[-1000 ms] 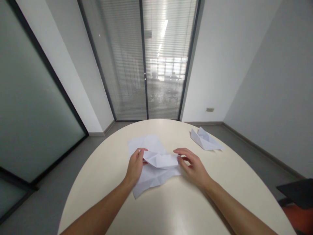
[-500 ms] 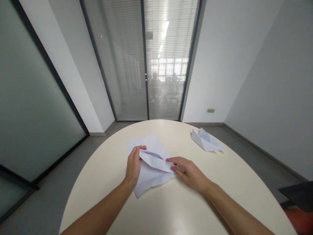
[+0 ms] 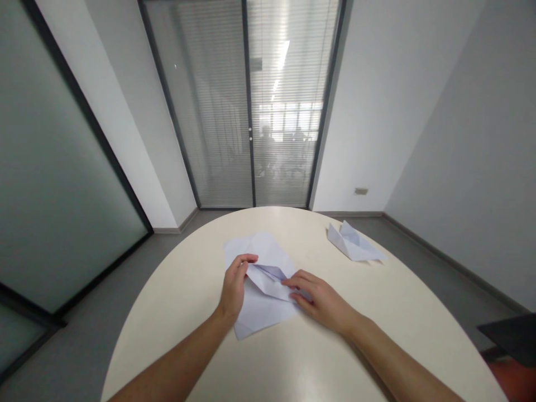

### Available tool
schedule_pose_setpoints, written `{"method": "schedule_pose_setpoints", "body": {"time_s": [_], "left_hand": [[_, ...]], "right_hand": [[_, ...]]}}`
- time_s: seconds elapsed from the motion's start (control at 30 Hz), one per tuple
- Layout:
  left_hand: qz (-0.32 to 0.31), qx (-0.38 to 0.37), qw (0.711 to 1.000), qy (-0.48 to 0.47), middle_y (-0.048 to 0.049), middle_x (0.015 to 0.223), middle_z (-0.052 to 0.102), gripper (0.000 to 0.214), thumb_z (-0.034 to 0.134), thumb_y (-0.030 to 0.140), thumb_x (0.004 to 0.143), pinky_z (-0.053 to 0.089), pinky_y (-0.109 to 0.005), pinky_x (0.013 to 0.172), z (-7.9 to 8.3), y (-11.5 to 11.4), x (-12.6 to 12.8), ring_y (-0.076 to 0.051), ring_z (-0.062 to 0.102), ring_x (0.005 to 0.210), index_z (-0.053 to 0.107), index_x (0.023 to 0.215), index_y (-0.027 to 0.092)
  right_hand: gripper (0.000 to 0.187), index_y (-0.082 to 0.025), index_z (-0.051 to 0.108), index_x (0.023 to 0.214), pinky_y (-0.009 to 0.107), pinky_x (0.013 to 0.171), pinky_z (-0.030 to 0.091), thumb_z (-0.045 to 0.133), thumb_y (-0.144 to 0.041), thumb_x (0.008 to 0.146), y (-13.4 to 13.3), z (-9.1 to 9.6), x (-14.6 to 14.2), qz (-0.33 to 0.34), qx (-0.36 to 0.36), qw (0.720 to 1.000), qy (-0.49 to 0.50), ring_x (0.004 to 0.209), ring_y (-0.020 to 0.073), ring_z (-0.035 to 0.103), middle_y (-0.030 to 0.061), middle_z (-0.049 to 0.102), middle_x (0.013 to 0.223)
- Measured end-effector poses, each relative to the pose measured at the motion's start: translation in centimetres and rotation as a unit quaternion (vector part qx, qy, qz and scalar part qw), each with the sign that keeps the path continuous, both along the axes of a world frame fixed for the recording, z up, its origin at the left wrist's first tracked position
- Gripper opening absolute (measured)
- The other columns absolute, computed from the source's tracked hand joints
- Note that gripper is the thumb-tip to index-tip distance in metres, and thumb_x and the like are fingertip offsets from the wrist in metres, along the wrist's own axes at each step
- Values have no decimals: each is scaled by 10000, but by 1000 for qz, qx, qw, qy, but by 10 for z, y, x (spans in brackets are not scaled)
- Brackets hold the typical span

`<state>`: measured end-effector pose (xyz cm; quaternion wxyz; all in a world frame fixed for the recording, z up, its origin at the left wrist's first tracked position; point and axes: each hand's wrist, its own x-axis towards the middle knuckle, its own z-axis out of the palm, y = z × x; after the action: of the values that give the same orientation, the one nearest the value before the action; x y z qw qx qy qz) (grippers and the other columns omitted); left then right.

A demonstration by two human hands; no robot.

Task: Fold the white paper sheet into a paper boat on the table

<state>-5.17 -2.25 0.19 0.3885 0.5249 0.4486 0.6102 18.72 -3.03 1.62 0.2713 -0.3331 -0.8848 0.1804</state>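
A folded piece of white paper (image 3: 268, 282) is held between my two hands, its middle parted into a pocket. My left hand (image 3: 235, 285) pinches its left end, with the thumb and fingers closed on the edge. At the right end, my right hand (image 3: 315, 296) grips it between thumb and fingers. Beneath it lies a flat white sheet (image 3: 262, 321) with creases, which shows above and below the folded piece. Part of the right end is covered by my right fingers.
Another folded paper (image 3: 352, 243), shaped like a boat, stands near the right far edge of the round cream table (image 3: 196, 268). Glass doors with blinds (image 3: 218, 139) are beyond the table. A dark chair part (image 3: 513, 335) shows at the lower right.
Both hands have shifted slightly with the folded paper, the left one to the right. The sheet underneath has moved a little to the right too, and its lower edge lies straighter.
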Motion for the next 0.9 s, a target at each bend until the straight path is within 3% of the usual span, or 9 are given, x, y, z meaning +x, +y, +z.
{"method": "schedule_pose_setpoints", "body": {"time_s": [0.17, 0.3, 0.53, 0.73, 0.9], "left_hand": [[-21, -7, 999, 45, -84, 1094, 708, 358, 478, 409, 903, 449, -375, 969, -2, 2, -3, -265, 611, 1074, 727, 1011, 176], [-50, -50, 997, 12, -112, 1177, 699, 416, 515, 475, 891, 480, -382, 958, -4, 5, -1, -281, 614, 1115, 735, 1051, 161], [-74, -121, 987, -74, -163, 1200, 688, 589, 642, 577, 795, 533, -401, 883, -8, 8, 2, -288, 653, 1050, 679, 1195, 146], [-64, -118, 990, -48, -132, 1152, 695, 522, 607, 590, 789, 543, -360, 782, -9, 10, 3, -244, 657, 895, 709, 1058, 155], [-46, -108, 993, -19, -130, 1175, 686, 472, 554, 578, 829, 517, -356, 807, -8, 10, 4, -292, 606, 1101, 699, 1031, 176]], "right_hand": [[156, -223, 658, 1057, 294, 792, 494, 543, -211, 952, 2, -1, -3, -33, -4, 999, 1, 862, 180, 614, 49, 645, 917], [130, -218, 650, 945, 299, 778, 475, 522, -219, 963, 1, 3, -2, -31, 19, 999, -9, 832, 177, 604, 45, 649, 889], [175, -217, 616, 968, 349, 838, 473, 442, -215, 985, -1, 7, 1, -6, 92, 995, -34, 938, 203, 612, 86, 673, 999], [178, -222, 598, 976, 384, 943, 466, 422, -197, 988, -3, 12, -2, 53, 88, 994, -37, 1076, 207, 595, 86, 686, 1103], [177, -215, 607, 979, 369, 926, 496, 431, -200, 985, -4, 14, -2, 73, 68, 994, -35, 1045, 204, 600, 84, 683, 997]]}}
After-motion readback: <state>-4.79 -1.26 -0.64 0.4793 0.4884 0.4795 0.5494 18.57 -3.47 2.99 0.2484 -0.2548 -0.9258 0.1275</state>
